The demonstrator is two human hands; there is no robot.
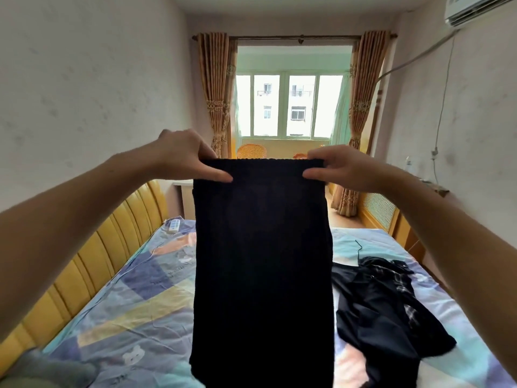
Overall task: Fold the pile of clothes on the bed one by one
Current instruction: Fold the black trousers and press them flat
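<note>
1. Yellow padded headboard [92, 264] along the left side of the bed [134, 303], under a patchwork sheet in blue, yellow and peach.
2. Faint printed lettering on one dark blue patch of the sheet, too small and blurred to read.
3. Small white remote [174, 226] with blue buttons lying on the sheet near the headboard; no readable label.
4. Left hand [187, 156] raised at the left top corner of the black garment [263, 264], thumb in front of the cloth and pointing inward, fingers [179, 135] curled behind the waistband, pinching the fabric.
5. Black garment held up over the middle of the bed, ribbed waistband stretched level between both hands, the rest hanging straight down out of the bottom of the view; no tag or logo visible.
6. Right hand [345, 169] at the right top corner, thumb in front and pointing inward, fingers folded over the top edge, gripping the waistband.
7. Pile of dark clothes [386, 312] lying crumpled on the sheet to the right of the hanging garment, a piece with a black-and-white check pattern among it.
8. White air conditioner [475, 8] high on the right wall; marks on its casing unreadable.
</note>
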